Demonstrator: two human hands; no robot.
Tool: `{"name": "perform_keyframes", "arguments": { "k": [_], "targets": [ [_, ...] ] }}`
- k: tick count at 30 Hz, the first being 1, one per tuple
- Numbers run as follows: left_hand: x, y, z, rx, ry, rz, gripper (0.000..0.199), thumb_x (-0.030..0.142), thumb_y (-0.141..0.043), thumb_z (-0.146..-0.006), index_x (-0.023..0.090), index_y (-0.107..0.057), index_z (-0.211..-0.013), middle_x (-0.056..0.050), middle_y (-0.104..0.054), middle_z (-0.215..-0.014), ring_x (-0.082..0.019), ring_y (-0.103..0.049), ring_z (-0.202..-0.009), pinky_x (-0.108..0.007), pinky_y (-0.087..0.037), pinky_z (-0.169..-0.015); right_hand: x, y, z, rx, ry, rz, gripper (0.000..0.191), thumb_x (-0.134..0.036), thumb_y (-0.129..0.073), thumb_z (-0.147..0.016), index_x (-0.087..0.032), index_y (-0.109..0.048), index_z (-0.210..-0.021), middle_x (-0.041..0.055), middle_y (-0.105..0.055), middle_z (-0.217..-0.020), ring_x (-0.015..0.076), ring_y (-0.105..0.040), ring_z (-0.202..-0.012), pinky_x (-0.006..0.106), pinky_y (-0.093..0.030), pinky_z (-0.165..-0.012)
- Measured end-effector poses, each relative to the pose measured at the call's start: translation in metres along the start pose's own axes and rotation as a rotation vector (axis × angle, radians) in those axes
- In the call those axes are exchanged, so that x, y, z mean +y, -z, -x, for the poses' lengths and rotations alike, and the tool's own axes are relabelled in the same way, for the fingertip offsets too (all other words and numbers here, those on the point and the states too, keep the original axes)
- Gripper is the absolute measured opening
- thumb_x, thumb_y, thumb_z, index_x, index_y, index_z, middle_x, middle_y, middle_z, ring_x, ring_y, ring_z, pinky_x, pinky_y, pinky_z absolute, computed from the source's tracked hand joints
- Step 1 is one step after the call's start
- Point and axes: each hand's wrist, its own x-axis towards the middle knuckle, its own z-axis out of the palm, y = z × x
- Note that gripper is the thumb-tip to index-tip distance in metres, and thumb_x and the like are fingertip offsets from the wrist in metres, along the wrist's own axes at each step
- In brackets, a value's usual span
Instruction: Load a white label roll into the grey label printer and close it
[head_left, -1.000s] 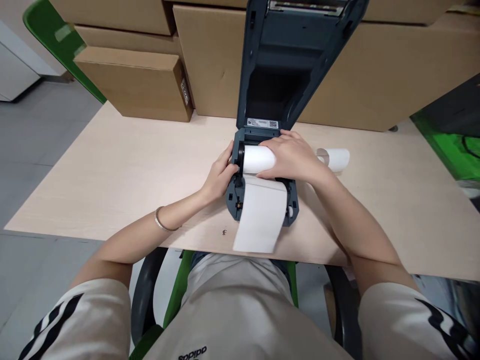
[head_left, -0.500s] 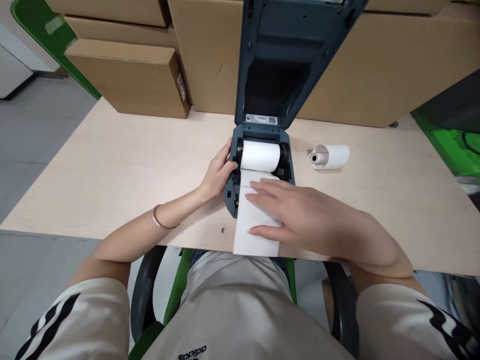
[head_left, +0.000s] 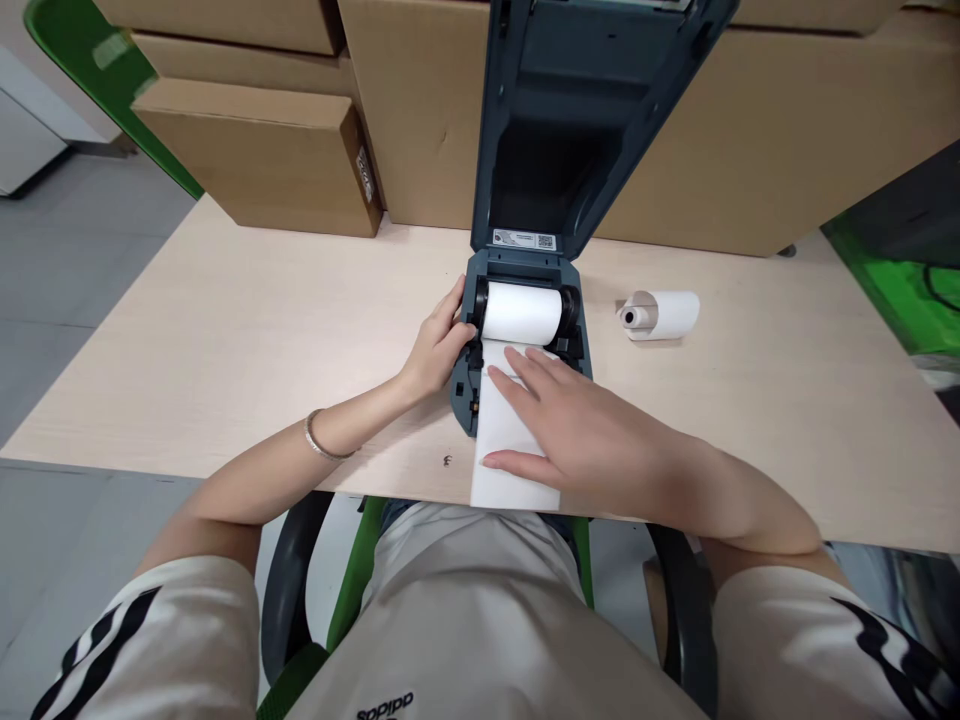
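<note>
Here your right hand lies flat, fingers spread, on the paper strip that runs out of the printer and over the near edge of the counter. Your left hand is curled against the printer's left side, fingertips at the roll holder, pinching nothing that shows.

The strip is thin, smooth and limp; it will likely crease or tear if you drag it sideways, so press with flat pads and pull straight toward you. The roll sits in its bay, a firm white cylinder, light, best gripped across its ends or around the barrel. The printer is hard dark plastic with its lid standing open, probably light enough to skid on the pale wood-grain top, so bracing it makes sense.

A spare roll lies well apart to the right. Matt cardboard boxes are stacked behind.
</note>
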Motion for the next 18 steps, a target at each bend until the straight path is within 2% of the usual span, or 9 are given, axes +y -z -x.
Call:
{"name": "perform_keyframes", "arguments": {
  "k": [5,7,9,10,12,14,15,17,18],
  "targets": [
    [-0.003,0.000,0.000,0.012,-0.018,0.024,0.081,0.044,-0.071,-0.096,0.026,-0.050,-0.173,-0.007,-0.047,-0.186,-0.039,-0.034,-0.178,-0.055,-0.029,-0.149,0.001,-0.010,0.001,0.020,0.021,0.015,0.097,-0.073,-0.055,-0.111,-0.006,-0.044,-0.179,0.0253,-0.027,-0.187,0.0486,-0.029,-0.175,0.067,-0.043,-0.137],
    [-0.004,-0.001,0.000,0.005,-0.039,0.044,0.082,0.048,-0.073,-0.097,0.026,-0.050,-0.173,-0.008,-0.048,-0.185,-0.040,-0.036,-0.177,-0.056,-0.030,-0.148,0.007,-0.010,0.005,0.073,0.062,0.029,0.092,-0.071,-0.056,-0.111,-0.005,-0.050,-0.175,0.0267,-0.034,-0.184,0.0493,-0.037,-0.172,0.066,-0.049,-0.132],
    [-0.005,-0.002,0.001,-0.004,-0.049,0.073,0.082,0.057,-0.074,-0.099,0.028,-0.050,-0.172,-0.008,-0.047,-0.185,-0.040,-0.036,-0.177,-0.057,-0.030,-0.148,0.017,-0.003,0.010,0.171,0.150,0.016,0.081,-0.069,-0.056,-0.111,-0.009,-0.065,-0.164,0.0245,-0.051,-0.177,0.0481,-0.053,-0.163,0.064,-0.056,-0.125],
    [-0.005,-0.002,0.001,-0.007,-0.044,0.086,0.082,0.061,-0.073,-0.100,0.030,-0.050,-0.172,-0.008,-0.046,-0.186,-0.040,-0.035,-0.178,-0.058,-0.029,-0.148,0.024,0.003,0.012,0.229,0.172,-0.014,0.070,-0.067,-0.057,-0.110,-0.014,-0.075,-0.152,0.0215,-0.065,-0.166,0.0462,-0.063,-0.154,0.063,-0.059,-0.120],
    [-0.006,-0.005,0.000,0.011,-0.022,0.113,0.081,0.069,-0.070,-0.102,0.031,-0.051,-0.171,-0.008,-0.044,-0.187,-0.039,-0.033,-0.178,-0.057,-0.028,-0.148,0.046,0.019,0.009,0.417,0.076,-0.149,0.044,-0.061,-0.061,-0.106,-0.023,-0.084,-0.105,0.0139,-0.085,-0.123,0.0408,-0.078,-0.121,0.060,-0.062,-0.107],
    [-0.005,-0.008,-0.001,0.044,-0.003,0.138,0.080,0.075,-0.066,-0.104,0.031,-0.053,-0.169,-0.007,-0.045,-0.187,-0.038,-0.033,-0.178,-0.056,-0.027,-0.149,0.078,0.035,-0.005,0.704,-0.181,-0.346,0.044,-0.056,-0.064,-0.100,-0.028,-0.058,-0.066,0.0095,-0.075,-0.082,0.0362,-0.075,-0.093,0.060,-0.059,-0.099],
    [-0.004,-0.009,-0.001,0.059,-0.003,0.152,0.079,0.077,-0.064,-0.104,0.031,-0.055,-0.168,-0.007,-0.046,-0.186,-0.037,-0.034,-0.178,-0.055,-0.026,-0.149,0.097,0.040,-0.016,0.845,-0.277,-0.412,0.049,-0.056,-0.060,-0.101,-0.029,-0.043,-0.064,0.0102,-0.071,-0.081,0.0363,-0.072,-0.093,0.062,-0.056,-0.101],
    [-0.003,-0.012,-0.002,0.071,-0.015,0.194,0.076,0.080,-0.059,-0.105,0.033,-0.058,-0.165,-0.005,-0.049,-0.184,-0.036,-0.036,-0.177,-0.054,-0.026,-0.149,0.134,0.044,-0.042,1.091,-0.377,-0.592,0.033,-0.055,-0.058,-0.096,-0.031,-0.043,-0.078,0.0130,-0.075,-0.110,0.0397,-0.067,-0.119,0.067,-0.047,-0.118],
    [-0.002,-0.014,-0.002,0.071,-0.019,0.219,0.075,0.081,-0.057,-0.106,0.034,-0.059,-0.164,-0.004,-0.050,-0.184,-0.035,-0.036,-0.177,-0.054,-0.027,-0.149,0.150,0.042,-0.056,1.093,-0.359,-0.682,0.027,-0.057,-0.055,-0.095,-0.031,-0.050,-0.093,0.0127,-0.074,-0.130,0.0386,-0.064,-0.134,0.065,-0.043,-0.126]
  ]
}}
